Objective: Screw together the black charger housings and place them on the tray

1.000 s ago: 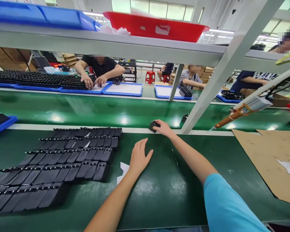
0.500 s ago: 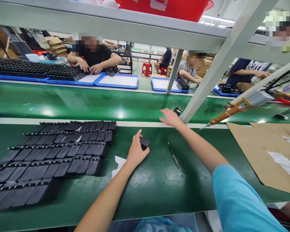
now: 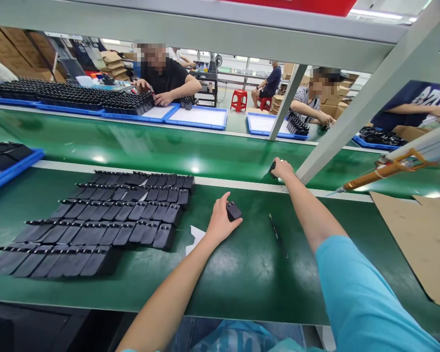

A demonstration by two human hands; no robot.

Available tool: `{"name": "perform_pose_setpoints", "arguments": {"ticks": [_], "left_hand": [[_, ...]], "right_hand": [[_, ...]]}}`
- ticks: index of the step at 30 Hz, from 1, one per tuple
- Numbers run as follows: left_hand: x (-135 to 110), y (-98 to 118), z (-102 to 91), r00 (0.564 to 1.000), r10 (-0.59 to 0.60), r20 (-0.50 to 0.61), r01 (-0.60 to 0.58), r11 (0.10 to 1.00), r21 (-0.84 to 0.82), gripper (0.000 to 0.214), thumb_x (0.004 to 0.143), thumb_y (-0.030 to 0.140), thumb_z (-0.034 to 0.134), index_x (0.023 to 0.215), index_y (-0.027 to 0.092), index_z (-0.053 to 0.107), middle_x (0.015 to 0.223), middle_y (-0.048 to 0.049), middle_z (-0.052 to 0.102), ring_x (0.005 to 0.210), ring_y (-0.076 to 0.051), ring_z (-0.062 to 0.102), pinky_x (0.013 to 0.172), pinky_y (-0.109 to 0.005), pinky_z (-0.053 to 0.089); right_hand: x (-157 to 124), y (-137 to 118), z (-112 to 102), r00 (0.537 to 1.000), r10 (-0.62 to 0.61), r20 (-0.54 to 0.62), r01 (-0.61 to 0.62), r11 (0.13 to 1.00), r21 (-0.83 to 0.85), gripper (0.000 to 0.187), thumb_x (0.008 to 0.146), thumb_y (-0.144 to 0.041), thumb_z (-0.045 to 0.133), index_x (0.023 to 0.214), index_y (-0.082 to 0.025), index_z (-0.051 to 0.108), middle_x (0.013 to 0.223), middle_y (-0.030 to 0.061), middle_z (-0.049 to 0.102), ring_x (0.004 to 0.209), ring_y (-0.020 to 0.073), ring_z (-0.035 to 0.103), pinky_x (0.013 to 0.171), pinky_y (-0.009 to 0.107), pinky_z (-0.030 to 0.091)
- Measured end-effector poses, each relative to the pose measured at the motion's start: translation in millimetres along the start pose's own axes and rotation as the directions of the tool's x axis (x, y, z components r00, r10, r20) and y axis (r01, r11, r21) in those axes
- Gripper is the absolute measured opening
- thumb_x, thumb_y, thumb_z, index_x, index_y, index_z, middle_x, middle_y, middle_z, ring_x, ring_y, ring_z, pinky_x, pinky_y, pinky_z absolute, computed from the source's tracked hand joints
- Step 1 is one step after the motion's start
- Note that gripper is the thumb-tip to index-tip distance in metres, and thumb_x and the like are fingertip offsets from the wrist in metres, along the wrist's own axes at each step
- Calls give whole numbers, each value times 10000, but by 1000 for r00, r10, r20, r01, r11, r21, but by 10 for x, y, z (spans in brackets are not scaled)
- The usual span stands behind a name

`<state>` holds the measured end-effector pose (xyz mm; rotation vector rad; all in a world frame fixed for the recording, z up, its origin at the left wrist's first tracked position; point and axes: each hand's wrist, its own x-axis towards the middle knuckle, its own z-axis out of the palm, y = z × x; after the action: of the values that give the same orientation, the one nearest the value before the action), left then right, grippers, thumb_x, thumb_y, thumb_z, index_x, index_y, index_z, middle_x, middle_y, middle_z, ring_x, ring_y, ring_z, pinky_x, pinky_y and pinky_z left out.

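Observation:
My left hand [image 3: 218,220] is curled around a black plastic adapter case [image 3: 234,210], holding it low over the green bench; its index finger points up. Stretched forward over the green conveyor belt, my right hand [image 3: 284,169] has its fingers closed on another black piece [image 3: 272,167], mostly covered by them. Between my forearms lie metal tweezers [image 3: 277,235]. A torn white paper scrap [image 3: 195,236] sits left of my left wrist. Further left, several slanting rows of similar black adapter cases [image 3: 126,211] stand close together.
A metal post [image 3: 355,98] rises right of my right hand. An orange-brown screwdriver-like tool [image 3: 370,177] hangs beside it, above brown cardboard [image 3: 418,244]. At left is a blue-rimmed tray [image 3: 18,170]. Beyond the belt [image 3: 150,142], people work at blue trays.
My right hand has reached the black piece on the belt and closed on it. The case in my left hand has turned slightly. The view has shifted, so the bench appears further right.

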<state>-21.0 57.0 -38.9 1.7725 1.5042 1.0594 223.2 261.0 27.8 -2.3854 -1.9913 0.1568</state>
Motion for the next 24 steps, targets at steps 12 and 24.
{"name": "perform_pose_setpoints", "arguments": {"ticks": [12, 24], "left_hand": [[-36, 223, -203, 946, -1, 323, 19, 998, -54, 833, 644, 150, 686, 1392, 244, 330, 1246, -69, 512, 973, -203, 588, 925, -375, 481], [-213, 417, -144, 940, 215, 264, -267, 946, 182, 873, 724, 442, 746, 1443, 273, 281, 1359, -117, 461, 1259, -305, 438, 1029, -467, 390]], "right_hand": [[-1615, -251, -29, 785, -603, 141, 573, 794, 205, 460, 735, -275, 647, 1183, -243, 550, 1066, 62, 667, 955, 234, 633, 794, 290, 452], [-2019, 998, -407, 786, -10, -618, 511, 573, 640, 353, 837, -393, 601, 1156, -252, 542, 989, 68, 609, 868, 184, 629, 651, 296, 509]]}}
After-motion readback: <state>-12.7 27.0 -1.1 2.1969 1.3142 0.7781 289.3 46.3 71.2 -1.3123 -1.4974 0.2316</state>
